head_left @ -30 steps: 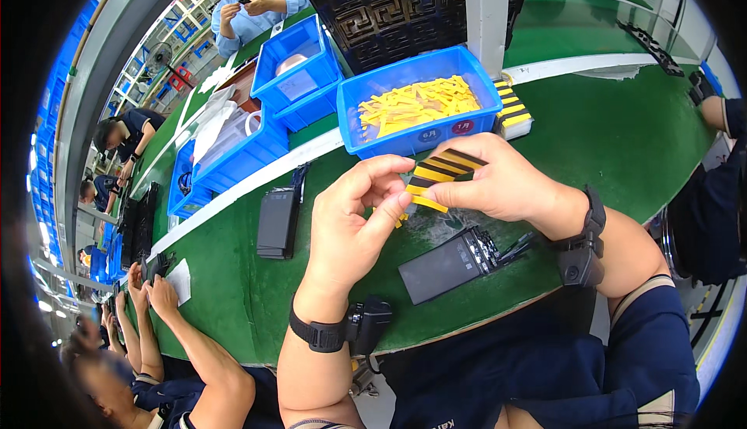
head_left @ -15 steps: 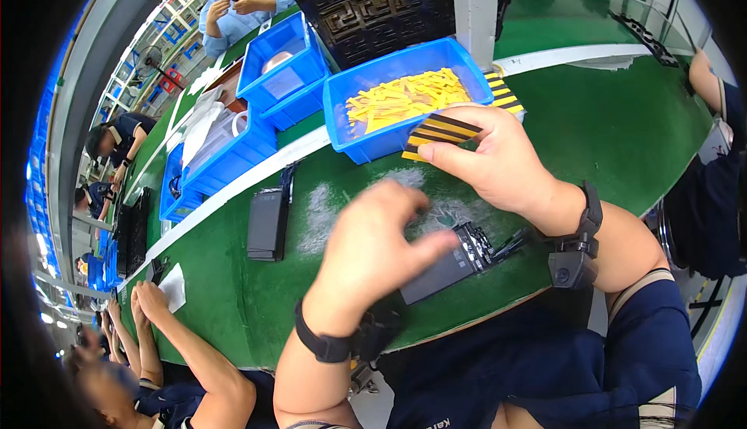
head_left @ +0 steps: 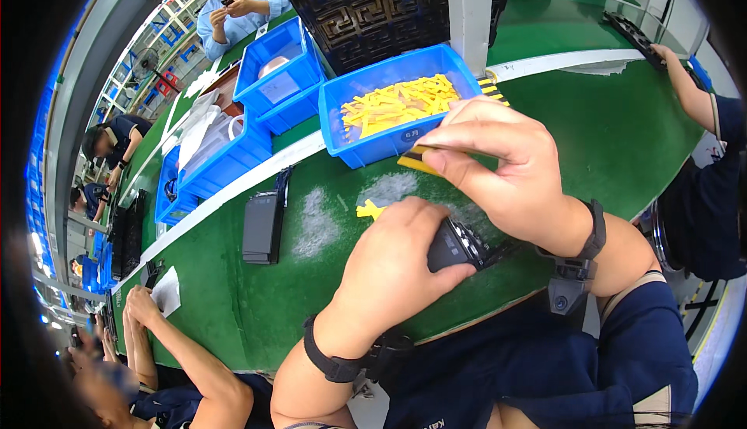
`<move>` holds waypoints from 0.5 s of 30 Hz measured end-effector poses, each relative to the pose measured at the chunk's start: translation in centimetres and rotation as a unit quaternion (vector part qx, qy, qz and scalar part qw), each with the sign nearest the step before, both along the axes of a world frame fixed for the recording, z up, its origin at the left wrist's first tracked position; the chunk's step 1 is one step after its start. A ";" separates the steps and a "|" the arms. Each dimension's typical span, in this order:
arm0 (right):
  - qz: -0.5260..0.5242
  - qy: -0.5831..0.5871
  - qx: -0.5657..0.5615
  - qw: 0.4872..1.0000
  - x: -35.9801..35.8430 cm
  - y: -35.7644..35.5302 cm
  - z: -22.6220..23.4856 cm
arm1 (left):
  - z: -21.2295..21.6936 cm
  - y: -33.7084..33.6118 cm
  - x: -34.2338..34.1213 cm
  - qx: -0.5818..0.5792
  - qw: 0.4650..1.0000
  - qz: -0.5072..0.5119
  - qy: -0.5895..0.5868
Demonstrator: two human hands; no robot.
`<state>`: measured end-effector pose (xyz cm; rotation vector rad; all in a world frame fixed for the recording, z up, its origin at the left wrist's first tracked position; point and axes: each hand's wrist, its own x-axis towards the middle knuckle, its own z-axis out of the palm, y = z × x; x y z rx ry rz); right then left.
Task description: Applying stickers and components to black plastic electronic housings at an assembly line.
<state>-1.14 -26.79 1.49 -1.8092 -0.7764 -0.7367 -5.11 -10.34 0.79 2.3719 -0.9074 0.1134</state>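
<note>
My left hand [head_left: 393, 273] is closed over a black flat battery pack [head_left: 449, 248] on the green table, thumb at its near edge and fingers along its far side. Dark strips or leads lie at the pack's right end. In a pinch, my right hand [head_left: 498, 156] holds a yellow-and-black striped piece [head_left: 419, 161] above and beyond the pack, seen nearly edge-on. Small yellow strips [head_left: 369, 210] lie just past my left fingertips; my hand partly hides them. Farther left stands a stack of similar black packs [head_left: 261, 228], touched by neither hand.
A blue bin [head_left: 366, 149] of yellow strips sits beyond my hands, with more blue bins [head_left: 226, 166] to its left. A white post [head_left: 470, 16] rises behind it, beside a black patterned tray [head_left: 373, 8]. Co-workers' arms [head_left: 183, 343] reach in at left and far right.
My left hand has come down onto the black battery pack and closed on it. My right hand has turned the striped piece nearly edge-on. Yellow strips now show on the table.
</note>
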 end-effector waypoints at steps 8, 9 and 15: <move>0.014 0.062 -0.014 0.998 0.1 0.6 -0.7 | -0.7 1.0 1.4 -0.224 0.958 0.140 0.113; 0.018 0.069 -0.013 0.997 0.1 0.7 -0.8 | -0.9 1.1 1.4 -0.224 0.958 0.141 0.112; 0.015 0.091 -0.018 0.996 0.2 0.7 -1.0 | -0.6 1.0 1.3 -0.366 0.886 0.116 0.261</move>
